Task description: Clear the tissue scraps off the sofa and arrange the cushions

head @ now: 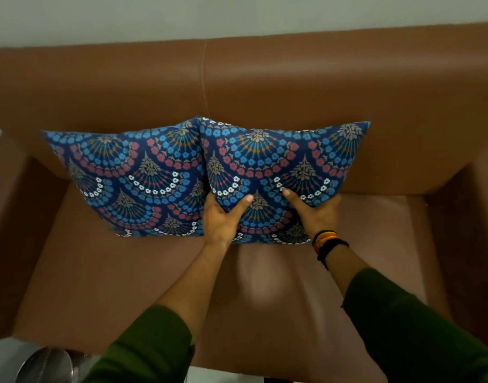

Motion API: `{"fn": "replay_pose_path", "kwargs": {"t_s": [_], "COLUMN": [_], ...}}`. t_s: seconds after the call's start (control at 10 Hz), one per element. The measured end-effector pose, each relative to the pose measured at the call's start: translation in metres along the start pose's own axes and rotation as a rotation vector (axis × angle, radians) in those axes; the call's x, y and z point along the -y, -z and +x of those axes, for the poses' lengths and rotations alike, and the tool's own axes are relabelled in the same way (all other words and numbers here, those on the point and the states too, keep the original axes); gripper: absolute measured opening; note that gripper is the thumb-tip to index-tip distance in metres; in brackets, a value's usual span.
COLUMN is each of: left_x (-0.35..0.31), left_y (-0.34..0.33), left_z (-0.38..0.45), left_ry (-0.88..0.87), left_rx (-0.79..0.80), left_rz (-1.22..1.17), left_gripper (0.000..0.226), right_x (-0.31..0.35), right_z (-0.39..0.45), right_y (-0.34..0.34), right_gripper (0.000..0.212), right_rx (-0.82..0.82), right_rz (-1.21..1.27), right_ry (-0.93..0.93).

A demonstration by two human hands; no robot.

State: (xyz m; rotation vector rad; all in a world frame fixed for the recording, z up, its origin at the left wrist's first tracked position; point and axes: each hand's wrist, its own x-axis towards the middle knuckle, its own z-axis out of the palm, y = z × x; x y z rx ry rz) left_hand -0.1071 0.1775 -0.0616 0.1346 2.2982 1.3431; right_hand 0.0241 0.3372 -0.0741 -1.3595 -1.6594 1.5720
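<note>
Two blue patterned cushions lean side by side against the backrest of a brown leather sofa [265, 87]. The left cushion [126, 178] stands alone, touching the right cushion [287, 164] along their inner edges. My left hand [223, 219] grips the right cushion's lower left part, thumb on its front. My right hand [314, 211] holds the same cushion's lower right part, thumb pressed into the fabric. No tissue scraps show on the seat.
The sofa's armrests rise at the left [5, 217] and right [475, 217]. Bare seat [126, 286] stretches in front of the cushions. A shiny metal object [46, 366] sits on the floor at the bottom left, beside the sofa's front edge.
</note>
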Motion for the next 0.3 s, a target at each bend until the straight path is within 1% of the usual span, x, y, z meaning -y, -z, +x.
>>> {"fn": "replay_pose_path", "kwargs": {"t_s": [0.1,0.2,0.3], "left_x": [-0.002,-0.004,0.005], "left_y": [0.003,0.014,0.030], "left_z": [0.000,-0.008,-0.025], "left_ry": [-0.004,-0.058,-0.229], "left_rx": [0.078,0.083,0.006], "left_rz": [0.010,0.052,0.259], "left_gripper": [0.090,0.095,0.096], "right_x": [-0.006,0.017,0.030], "right_z": [0.003,-0.011,-0.071], "right_y": [0.011,0.015,0.021], "right_gripper": [0.109,0.109,0.107], "right_rx": [-0.018,-0.001,-0.014], "right_rz": [-0.037,-0.067,-0.055], "right_ry": [-0.054,-0.045,-0.080]}}
